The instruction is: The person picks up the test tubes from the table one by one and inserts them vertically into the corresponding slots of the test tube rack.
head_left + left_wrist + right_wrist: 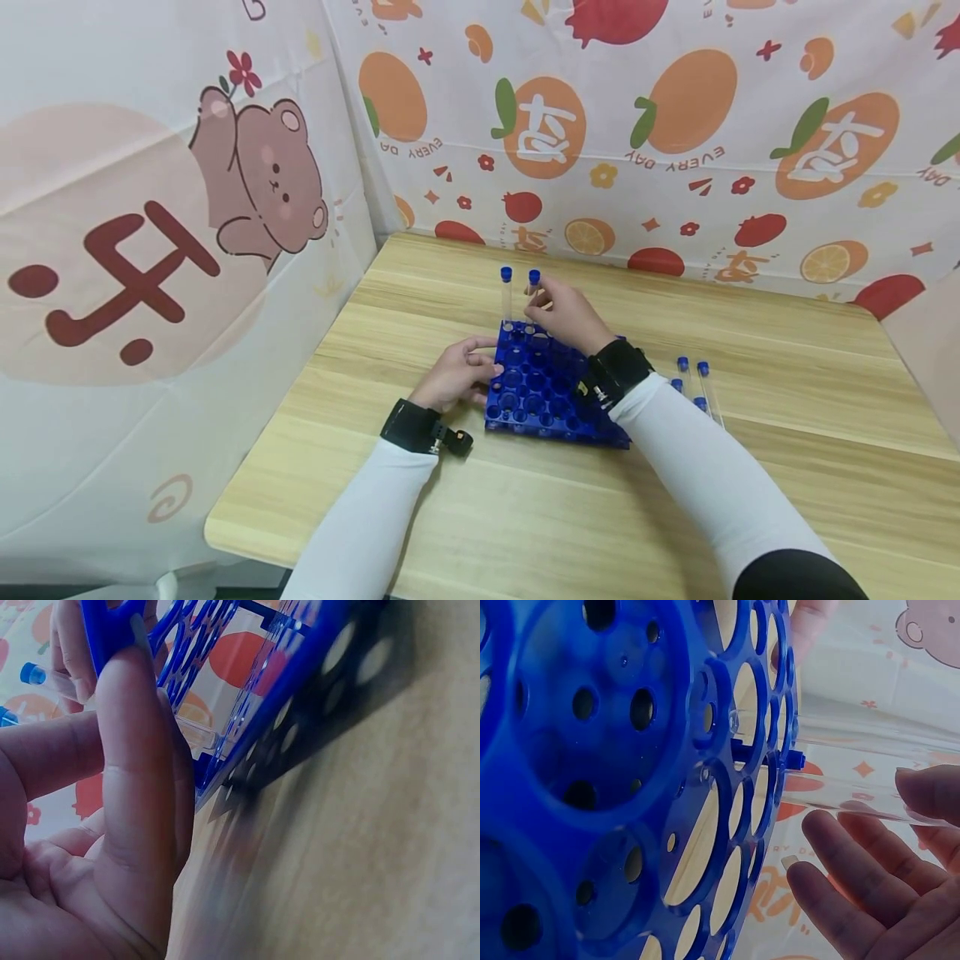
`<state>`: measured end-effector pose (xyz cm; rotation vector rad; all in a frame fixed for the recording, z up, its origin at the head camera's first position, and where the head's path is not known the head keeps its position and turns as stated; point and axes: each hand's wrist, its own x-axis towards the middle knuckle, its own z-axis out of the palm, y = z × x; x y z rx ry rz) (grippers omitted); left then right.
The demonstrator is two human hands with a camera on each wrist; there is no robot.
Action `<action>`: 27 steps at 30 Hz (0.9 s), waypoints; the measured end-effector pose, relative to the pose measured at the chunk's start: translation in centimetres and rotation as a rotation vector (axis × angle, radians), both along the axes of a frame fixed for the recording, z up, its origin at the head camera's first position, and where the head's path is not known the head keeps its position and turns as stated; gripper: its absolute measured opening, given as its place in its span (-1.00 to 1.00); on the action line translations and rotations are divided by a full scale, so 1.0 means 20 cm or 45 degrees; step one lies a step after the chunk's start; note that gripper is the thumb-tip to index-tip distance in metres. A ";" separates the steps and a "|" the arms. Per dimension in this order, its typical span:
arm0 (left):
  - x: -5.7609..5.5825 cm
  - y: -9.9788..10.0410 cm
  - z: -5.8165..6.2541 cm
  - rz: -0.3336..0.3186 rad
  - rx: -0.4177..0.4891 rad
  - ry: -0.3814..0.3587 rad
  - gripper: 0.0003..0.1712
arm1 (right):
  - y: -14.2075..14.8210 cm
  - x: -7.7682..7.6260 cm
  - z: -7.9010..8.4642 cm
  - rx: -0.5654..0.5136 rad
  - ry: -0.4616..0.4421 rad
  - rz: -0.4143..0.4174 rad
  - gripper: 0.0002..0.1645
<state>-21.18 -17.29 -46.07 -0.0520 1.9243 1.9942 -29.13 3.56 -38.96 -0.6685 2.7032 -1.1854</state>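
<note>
A blue plastic test tube rack (536, 383) with rows of round holes stands on the table. At its left edge is my left hand (457, 372), thumb and fingers gripping the rim in the left wrist view. My right hand (566, 312), over the back of the rack, pinches a clear test tube (855, 799) with a blue cap (534, 277) between thumb and fingers. That tube stands upright, its lower end in a back-row hole. Just left of it, another blue-capped test tube (507, 298) stands upright in the back left corner. My right forearm hides part of the rack's right side.
Several more blue-capped test tubes (707, 390) lie on the wooden table (525, 517) right of the rack, partly behind my right forearm. A fruit-printed cloth (465, 167) hangs along the back, and a bear-printed cloth (150, 433) on the left.
</note>
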 end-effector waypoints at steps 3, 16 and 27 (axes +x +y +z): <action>0.00 0.00 0.00 0.001 -0.001 0.000 -0.40 | 0.00 0.00 0.00 0.004 -0.002 -0.005 -0.75; 0.00 0.01 0.00 0.006 -0.001 0.005 -0.41 | 0.04 0.01 0.02 0.043 -0.070 -0.034 -0.47; 0.00 0.01 0.01 -0.003 -0.006 0.008 -0.39 | 0.22 0.03 0.06 0.149 -0.022 -0.022 0.01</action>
